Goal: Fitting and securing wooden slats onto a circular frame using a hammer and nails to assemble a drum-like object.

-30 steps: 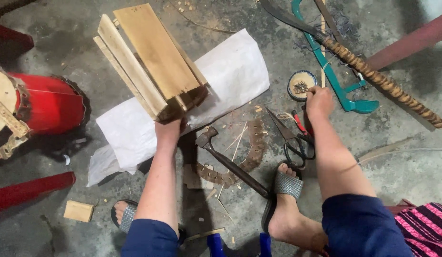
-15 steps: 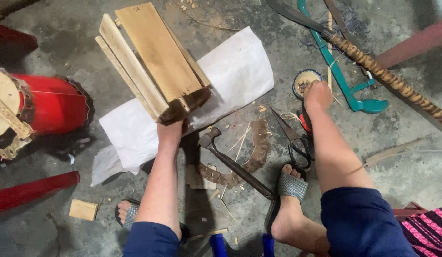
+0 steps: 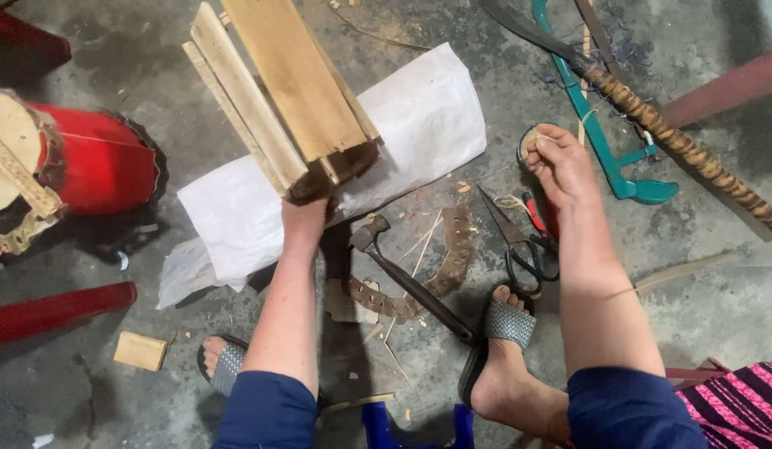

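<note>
Nearest, a dark iron hammer point(image 3: 407, 278) and black-handled scissors point(image 3: 519, 237) lie on the gritty concrete floor point(image 3: 719, 283). The left hand point(image 3: 305, 214) clenches the lower end of a bundle of wooden slats point(image 3: 278, 96), stiff, light-looking, rough-grained, held tilted over a white sack point(image 3: 419, 116); that narrow end seems the surest grip. Farther right, the right hand point(image 3: 561, 166) pinches a thin splinter beside a small round tin point(image 3: 529, 141).

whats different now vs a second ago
The right hand has drawn back a little from the small round tin and now pinches something thin; what it is cannot be told. The left hand grips the bundle of wooden slats as before. Hammer and scissors lie unmoved.
</note>
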